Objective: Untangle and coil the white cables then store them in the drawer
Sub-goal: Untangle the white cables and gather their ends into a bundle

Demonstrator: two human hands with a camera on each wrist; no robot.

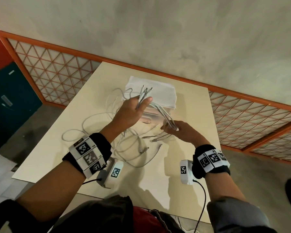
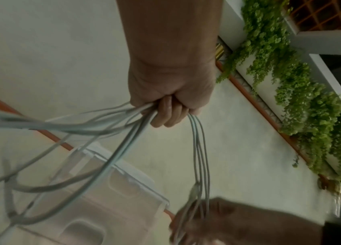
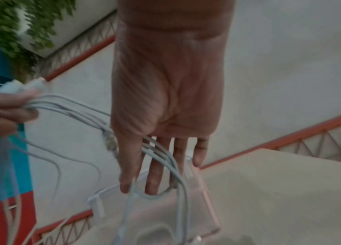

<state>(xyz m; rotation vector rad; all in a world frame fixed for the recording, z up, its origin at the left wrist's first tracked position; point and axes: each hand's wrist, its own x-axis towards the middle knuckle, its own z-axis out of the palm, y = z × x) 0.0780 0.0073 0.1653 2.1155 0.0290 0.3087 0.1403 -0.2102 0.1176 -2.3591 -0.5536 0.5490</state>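
Several white cables [image 1: 160, 110] run in a bundle between my two hands above a cream table [image 1: 183, 182]. My left hand [image 1: 134, 106] grips the bundle in a fist [image 2: 171, 106], with metal connector ends [image 1: 146, 89] sticking out past the fingers. My right hand [image 1: 175, 129] pinches the same cables lower and to the right. Its fingers [image 3: 153, 174] are almost straight, and the cables [image 3: 165, 159] thread between them. More cable loops [image 1: 91, 118] lie tangled on the table under my left forearm. A translucent drawer unit [image 1: 158, 93] with a white top stands just behind the hands.
An orange lattice railing [image 1: 57, 68] runs behind and to both sides of the table. A teal cabinet [image 1: 10, 98] stands at the far left. Hanging green plants [image 2: 312, 99] show in the left wrist view. Black camera leads [image 1: 203, 199] trail off my wrists.
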